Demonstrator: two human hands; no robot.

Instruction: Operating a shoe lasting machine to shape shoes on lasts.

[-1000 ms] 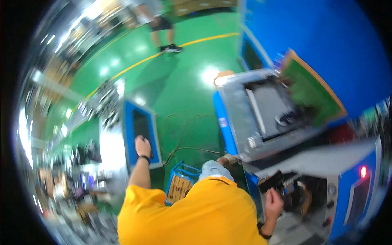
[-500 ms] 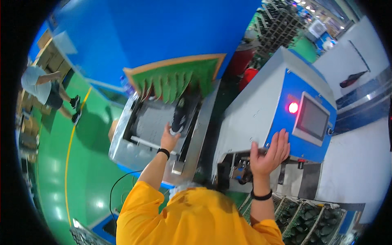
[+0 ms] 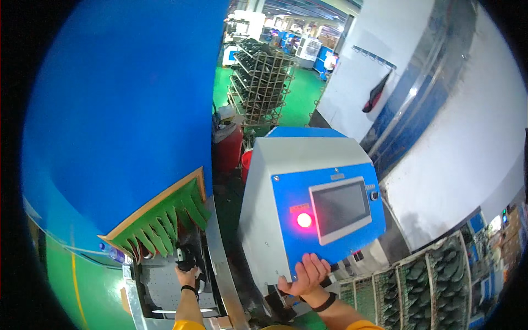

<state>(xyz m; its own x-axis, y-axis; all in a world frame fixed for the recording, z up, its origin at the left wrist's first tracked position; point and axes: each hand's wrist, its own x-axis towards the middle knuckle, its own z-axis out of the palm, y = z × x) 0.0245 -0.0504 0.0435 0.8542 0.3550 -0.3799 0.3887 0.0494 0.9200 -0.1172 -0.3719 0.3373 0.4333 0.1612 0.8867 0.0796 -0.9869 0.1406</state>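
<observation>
My left hand [image 3: 187, 276] reaches into the metal-framed conveyor bed, its fingers closed around a black shoe [image 3: 185, 256] in front of the green strip curtain [image 3: 159, 231]. A black shoe with white parts [image 3: 201, 282] lies just right of that hand. My right hand [image 3: 309, 275] rests on the lower edge of the blue control panel [image 3: 291, 242], fingers stretched out and thumb apart, holding nothing. On the panel a round red light [image 3: 304, 220] glows beside a dark screen [image 3: 342, 210].
A tall blue machine wall [image 3: 121, 110] rises at the left. Red bins [image 3: 228, 147] and a rack of dark shoes [image 3: 261, 82] stand behind the control box. More racks [image 3: 418, 286] full of dark items stand at the lower right, near a white wall [image 3: 462, 165].
The view has swung right, bringing the control box to the middle. My left hand has gone from touching the shoe's toe to gripping a shoe. My right hand stays at the panel.
</observation>
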